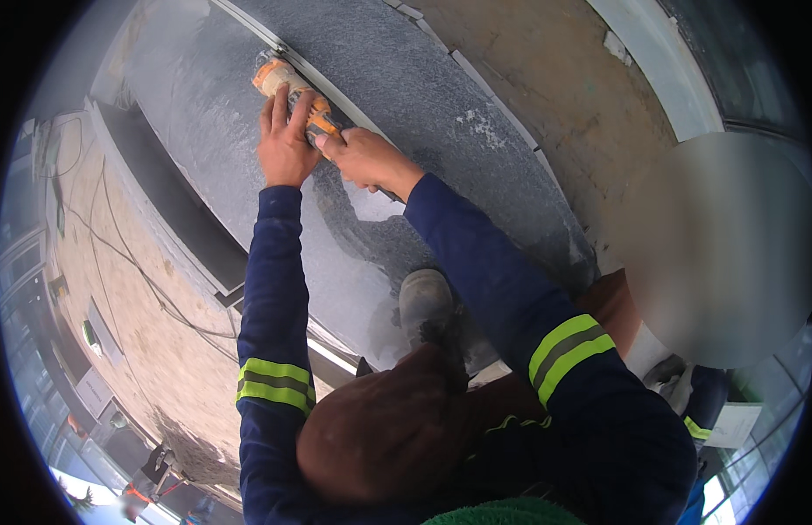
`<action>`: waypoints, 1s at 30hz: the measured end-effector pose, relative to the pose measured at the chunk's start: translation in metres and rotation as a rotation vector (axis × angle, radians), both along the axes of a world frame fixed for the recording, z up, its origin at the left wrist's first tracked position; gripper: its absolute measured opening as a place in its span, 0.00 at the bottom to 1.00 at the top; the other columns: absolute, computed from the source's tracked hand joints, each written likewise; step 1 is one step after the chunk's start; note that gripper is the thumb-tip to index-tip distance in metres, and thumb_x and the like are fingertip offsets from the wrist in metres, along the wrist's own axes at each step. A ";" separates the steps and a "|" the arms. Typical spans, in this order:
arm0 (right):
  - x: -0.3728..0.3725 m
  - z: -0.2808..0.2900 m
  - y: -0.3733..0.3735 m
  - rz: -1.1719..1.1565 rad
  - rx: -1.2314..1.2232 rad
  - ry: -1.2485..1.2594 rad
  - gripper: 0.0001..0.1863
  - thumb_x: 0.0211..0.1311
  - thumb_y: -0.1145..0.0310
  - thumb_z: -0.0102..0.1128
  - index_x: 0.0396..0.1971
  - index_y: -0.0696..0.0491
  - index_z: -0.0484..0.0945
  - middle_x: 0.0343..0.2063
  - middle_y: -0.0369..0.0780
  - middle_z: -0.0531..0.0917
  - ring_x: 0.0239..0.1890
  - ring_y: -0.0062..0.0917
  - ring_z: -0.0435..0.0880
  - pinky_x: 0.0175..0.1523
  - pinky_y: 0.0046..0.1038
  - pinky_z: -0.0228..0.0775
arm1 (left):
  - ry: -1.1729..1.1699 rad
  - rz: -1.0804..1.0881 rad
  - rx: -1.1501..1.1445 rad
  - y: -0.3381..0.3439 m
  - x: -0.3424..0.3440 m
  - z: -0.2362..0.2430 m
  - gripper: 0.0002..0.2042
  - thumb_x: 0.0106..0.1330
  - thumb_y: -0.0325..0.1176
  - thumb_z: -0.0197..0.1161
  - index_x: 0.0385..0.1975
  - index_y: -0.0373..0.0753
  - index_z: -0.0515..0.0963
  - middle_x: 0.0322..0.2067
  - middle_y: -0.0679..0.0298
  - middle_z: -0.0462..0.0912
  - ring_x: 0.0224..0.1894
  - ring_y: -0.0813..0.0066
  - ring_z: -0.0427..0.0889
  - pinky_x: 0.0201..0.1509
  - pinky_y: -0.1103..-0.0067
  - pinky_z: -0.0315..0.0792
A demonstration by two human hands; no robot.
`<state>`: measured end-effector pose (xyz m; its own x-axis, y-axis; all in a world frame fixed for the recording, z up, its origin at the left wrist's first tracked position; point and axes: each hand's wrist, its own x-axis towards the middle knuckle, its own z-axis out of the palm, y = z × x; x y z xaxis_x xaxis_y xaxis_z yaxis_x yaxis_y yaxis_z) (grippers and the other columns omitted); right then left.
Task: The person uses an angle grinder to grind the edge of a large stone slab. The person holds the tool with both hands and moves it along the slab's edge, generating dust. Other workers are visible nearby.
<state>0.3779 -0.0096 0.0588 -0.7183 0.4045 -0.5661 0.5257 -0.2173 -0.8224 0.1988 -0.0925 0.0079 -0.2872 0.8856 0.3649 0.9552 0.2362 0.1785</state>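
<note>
A dusty orange-and-black handheld power tool [274, 77], which looks like an angle grinder, lies along a pale metal straightedge [336, 98] on a grey stone-like slab [371, 52]. My left hand [286, 147] wraps over its body near the front end. Farther back, my right hand [369, 157] grips the rear of the same tool. The tool's disc, if it has one, is hidden from this view. White dust covers much of the slab around both hands.
My work boot [425, 302] stands on the slab. Left, a dark recessed channel [174, 188] runs beside a sandy floor with loose cables [130, 254]. A brown dirt strip [563, 79] lies to the right. A blurred round patch covers the far right; another person's sleeve [708, 402] shows below it.
</note>
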 end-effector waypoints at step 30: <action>0.031 0.013 -0.017 -0.013 0.047 -0.024 0.35 0.84 0.38 0.51 0.40 0.62 0.82 0.22 0.41 0.83 0.19 0.28 0.83 0.23 0.35 0.75 | -0.012 0.004 0.000 -0.017 0.033 0.014 0.37 0.54 0.38 0.83 0.68 0.66 0.80 0.77 0.60 0.74 0.75 0.45 0.76 0.62 0.57 0.89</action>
